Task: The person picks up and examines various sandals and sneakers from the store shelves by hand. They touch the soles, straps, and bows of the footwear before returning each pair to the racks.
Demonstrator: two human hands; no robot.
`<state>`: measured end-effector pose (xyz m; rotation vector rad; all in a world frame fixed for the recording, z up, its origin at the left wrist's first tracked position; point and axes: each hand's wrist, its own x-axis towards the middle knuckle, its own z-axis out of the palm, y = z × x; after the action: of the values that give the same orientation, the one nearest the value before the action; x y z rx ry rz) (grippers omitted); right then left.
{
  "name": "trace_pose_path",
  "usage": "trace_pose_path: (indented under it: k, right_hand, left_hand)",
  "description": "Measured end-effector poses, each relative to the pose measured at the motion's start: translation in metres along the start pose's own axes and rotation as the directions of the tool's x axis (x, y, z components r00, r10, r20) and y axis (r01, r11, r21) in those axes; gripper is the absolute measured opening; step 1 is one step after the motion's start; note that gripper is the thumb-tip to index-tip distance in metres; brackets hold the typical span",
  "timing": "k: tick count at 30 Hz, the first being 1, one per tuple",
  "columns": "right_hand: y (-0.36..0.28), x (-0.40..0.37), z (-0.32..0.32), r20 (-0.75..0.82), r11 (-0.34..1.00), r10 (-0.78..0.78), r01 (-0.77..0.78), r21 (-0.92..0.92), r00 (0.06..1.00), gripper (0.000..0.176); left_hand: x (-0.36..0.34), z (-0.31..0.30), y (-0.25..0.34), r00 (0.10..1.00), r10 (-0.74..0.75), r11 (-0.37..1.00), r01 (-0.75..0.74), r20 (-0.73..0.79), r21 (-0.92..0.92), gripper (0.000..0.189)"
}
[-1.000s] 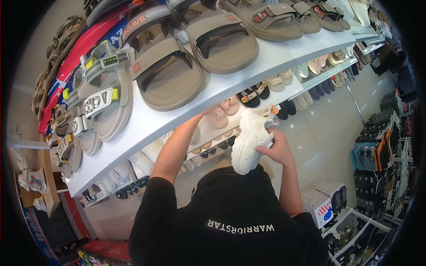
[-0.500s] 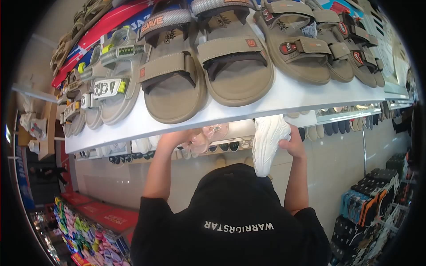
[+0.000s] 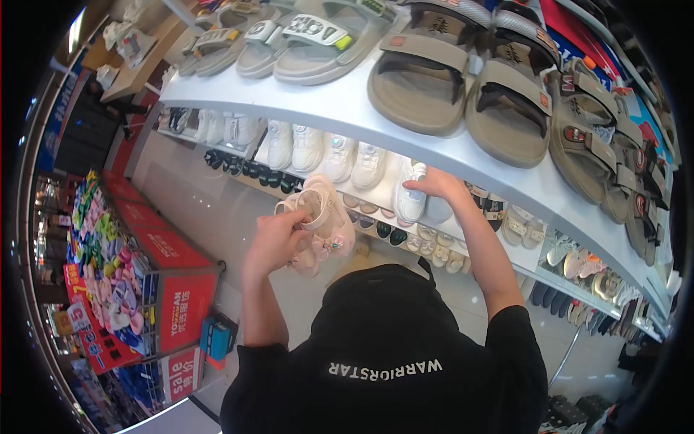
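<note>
My left hand (image 3: 269, 244) is closed on a pair of pale pink sandals (image 3: 334, 226) with straps and a flower ornament, holding them in the air in front of the shelf. On the lower white shelf (image 3: 387, 192), a white sneaker (image 3: 409, 201) sits at the end of a row of white sneakers (image 3: 338, 155). My right hand (image 3: 438, 183) grips this end sneaker from its right side, thumb lying across the upper. The other fingers are mostly hidden behind the shoe.
Above my hands juts a white upper shelf (image 3: 325, 103) with brown and grey strap sandals (image 3: 423, 87). Lower racks carry small dark and beige shoes (image 3: 434, 249). At left stands a red sale bin (image 3: 184, 304) heaped with colourful footwear (image 3: 108, 282).
The white sneaker, held up in my right hand before, is now at the lower shelf. My left hand has brought the pink sandals out from the shelf. The view has turned and tilted.
</note>
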<state>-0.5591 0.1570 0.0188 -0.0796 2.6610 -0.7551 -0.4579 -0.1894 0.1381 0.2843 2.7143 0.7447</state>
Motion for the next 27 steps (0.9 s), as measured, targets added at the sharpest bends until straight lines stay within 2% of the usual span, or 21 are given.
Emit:
trace_pose_path:
  k: [3, 4, 6, 7, 10, 13, 14, 16, 18, 20, 22, 23, 24, 25, 27]
  right_hand:
    - [0.002, 0.022, 0.006, 0.031, 0.994, 0.083, -0.081, -0.075, 0.996, 0.097]
    - [-0.002, 0.024, 0.005, 0.042, 0.995, 0.052, -0.049, -0.081, 0.998, 0.097]
    - [-0.006, 0.026, 0.005, -0.040, 0.988, 0.099, -0.103, -0.118, 0.994, 0.097]
    - [-0.004, 0.031, 0.010, -0.068, 0.988, 0.105, -0.112, -0.109, 0.992, 0.097]
    - [-0.005, 0.036, 0.010, -0.100, 0.986, 0.067, -0.081, -0.148, 0.993, 0.096]
    - [-0.003, 0.040, 0.009, -0.074, 0.991, 0.093, -0.099, -0.093, 0.993, 0.097]
    - [-0.004, 0.039, 0.009, -0.068, 0.991, 0.088, -0.094, -0.095, 0.994, 0.097]
    - [-0.008, 0.032, 0.008, -0.144, 0.964, 0.026, -0.063, -0.256, 0.989, 0.096]
    - [-0.009, 0.025, 0.007, -0.165, 0.965, 0.017, -0.059, -0.254, 0.986, 0.094]
    - [-0.018, 0.003, 0.003, -0.178, 0.965, 0.018, -0.064, -0.255, 0.984, 0.092]
    - [-0.043, -0.034, -0.009, -0.323, 0.996, -0.002, -0.026, -0.084, 0.946, 0.076]
    - [-0.044, -0.042, 0.001, -0.326, 0.995, 0.003, -0.035, -0.094, 0.945, 0.076]
    - [-0.044, -0.048, 0.017, -0.216, 0.963, -0.093, 0.143, 0.229, 0.972, 0.069]
    - [-0.047, -0.055, 0.034, -0.143, 0.799, -0.223, 0.265, 0.539, 0.964, 0.063]
    - [-0.082, -0.071, 0.073, 0.119, 0.498, -0.356, 0.080, 0.863, 0.927, 0.061]
  left_hand:
    - [-0.016, 0.003, -0.001, 0.998, -0.064, 0.998, 0.064, 0.018, -0.021, 0.016]
    - [-0.020, 0.005, -0.004, 0.996, -0.089, 0.996, 0.089, -0.004, -0.022, 0.016]
    - [-0.025, 0.012, -0.010, 0.999, -0.043, 0.999, 0.043, -0.023, 0.025, 0.020]
    - [-0.027, 0.013, -0.011, 0.997, -0.064, 0.998, 0.065, -0.036, 0.021, 0.020]
    - [-0.029, 0.016, -0.007, 0.996, -0.084, 0.996, 0.084, -0.007, 0.040, 0.023]
    - [-0.032, 0.022, 0.000, 0.992, -0.121, 0.993, 0.121, 0.041, 0.019, 0.025]
    - [-0.032, 0.025, 0.000, 0.995, -0.089, 0.996, 0.089, 0.032, 0.024, 0.026]
    - [-0.033, 0.027, 0.000, 0.998, -0.058, 0.998, 0.057, 0.023, 0.028, 0.027]
    - [-0.033, 0.029, -0.001, 0.999, 0.026, 1.000, -0.026, -0.036, 0.001, 0.018]
    - [-0.032, 0.030, -0.010, 0.999, 0.021, 1.000, -0.021, -0.036, -0.023, 0.017]
    - [-0.030, 0.029, -0.017, 0.999, 0.028, 0.998, -0.030, -0.037, -0.055, 0.017]
    - [-0.031, 0.023, -0.017, 1.000, -0.013, 0.996, 0.012, -0.008, -0.083, 0.017]
    - [-0.031, 0.019, -0.020, 0.998, -0.052, 0.993, 0.054, 0.021, -0.107, 0.017]
    - [-0.031, 0.017, -0.026, 0.999, -0.042, 0.993, 0.044, 0.019, -0.114, 0.017]
    - [-0.033, 0.011, -0.042, 1.000, 0.015, 0.987, -0.016, -0.006, -0.160, 0.018]
